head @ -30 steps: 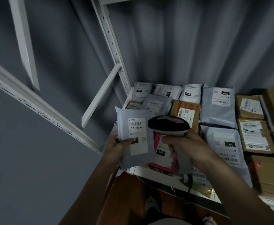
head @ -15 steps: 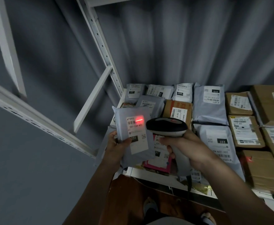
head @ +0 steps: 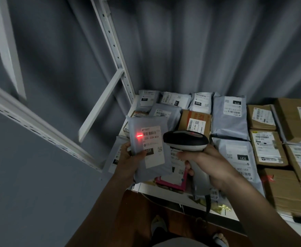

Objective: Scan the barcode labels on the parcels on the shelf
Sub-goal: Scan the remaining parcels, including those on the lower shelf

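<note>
Parcel (head: pixel 148 148), grey mailer, gripped in left hand (head: pixel 128 164) above shelf (head: pixel 164 190); right hand (head: pixel 212 166) closed on scanner (head: pixel 186 140). Red beam spot, half a second ago on barcode, now at label's left edge: aim has drifted, read probably finished or needs re-aiming. Count: one scanner; on shelf about seven more mailers, about seven cardboard boxes, some partly hidden.

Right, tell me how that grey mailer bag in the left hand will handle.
The grey mailer bag probably feels light: the left hand holds it up alone. Likely floppy, since its plastic looks soft and wrinkled. Possibly slippery, given the smooth film.
</note>
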